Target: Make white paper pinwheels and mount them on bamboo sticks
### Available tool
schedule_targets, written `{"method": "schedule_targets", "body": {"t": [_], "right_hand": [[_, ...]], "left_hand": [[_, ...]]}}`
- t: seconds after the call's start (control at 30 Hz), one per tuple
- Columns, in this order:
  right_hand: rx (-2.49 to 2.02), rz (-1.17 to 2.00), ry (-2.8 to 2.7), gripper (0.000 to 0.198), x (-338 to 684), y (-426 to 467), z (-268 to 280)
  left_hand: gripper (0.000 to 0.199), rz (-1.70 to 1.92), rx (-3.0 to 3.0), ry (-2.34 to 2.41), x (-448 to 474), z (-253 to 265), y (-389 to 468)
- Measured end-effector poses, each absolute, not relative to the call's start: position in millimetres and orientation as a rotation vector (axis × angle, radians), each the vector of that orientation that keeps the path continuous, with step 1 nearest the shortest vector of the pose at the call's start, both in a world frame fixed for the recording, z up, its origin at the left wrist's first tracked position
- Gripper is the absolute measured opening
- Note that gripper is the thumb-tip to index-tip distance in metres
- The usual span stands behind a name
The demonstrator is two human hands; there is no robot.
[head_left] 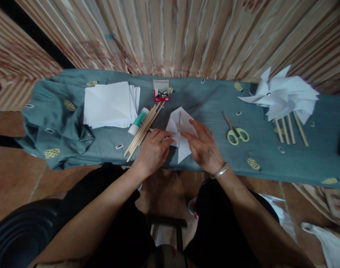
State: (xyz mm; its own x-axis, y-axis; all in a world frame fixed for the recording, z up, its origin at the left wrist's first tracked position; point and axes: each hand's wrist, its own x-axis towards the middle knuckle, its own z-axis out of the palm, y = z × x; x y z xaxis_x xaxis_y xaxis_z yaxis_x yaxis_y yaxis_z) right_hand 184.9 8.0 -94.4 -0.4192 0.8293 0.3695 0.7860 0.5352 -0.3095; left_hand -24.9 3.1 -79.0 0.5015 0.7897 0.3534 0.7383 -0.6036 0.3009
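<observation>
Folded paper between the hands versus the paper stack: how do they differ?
The folded paper has pointed flaps; the paper stack has flatter, roughly rectangular sheets. Left hand and right hand touch the folded paper; neither touches the paper stack. The folded paper looks smaller than the paper stack. Both are white.
</observation>
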Motion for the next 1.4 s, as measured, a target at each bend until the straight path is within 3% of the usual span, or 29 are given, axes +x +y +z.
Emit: {"method": "schedule_targets", "body": {"t": [0.23, 0.5, 0.77, 0.93, 1.4], "right_hand": [[-1.292, 0.152, -2.319, 0.038, 180, 13, -105], [-1.258, 0.445, -2.057, 0.028, 187, 27, -104], [-1.510, 0.263, -1.972, 0.041, 216, 37, -107], [-1.562, 0.245, -1.989, 0.041, 216, 26, -99], [-1.710, 0.398, -1.983, 0.033, 234, -5, -82]], "left_hand": [[0.023, 0.657, 2.657, 1.343, -24, -80, 3], [0.022, 0.641, 2.666, 1.342, -25, -80, 3], [0.020, 0.722, 2.629, 1.274, -20, -78, -4], [0.033, 0.659, 2.650, 1.161, -13, -80, -15], [0.016, 0.541, 2.832, 1.157, -16, -84, -14]]}}
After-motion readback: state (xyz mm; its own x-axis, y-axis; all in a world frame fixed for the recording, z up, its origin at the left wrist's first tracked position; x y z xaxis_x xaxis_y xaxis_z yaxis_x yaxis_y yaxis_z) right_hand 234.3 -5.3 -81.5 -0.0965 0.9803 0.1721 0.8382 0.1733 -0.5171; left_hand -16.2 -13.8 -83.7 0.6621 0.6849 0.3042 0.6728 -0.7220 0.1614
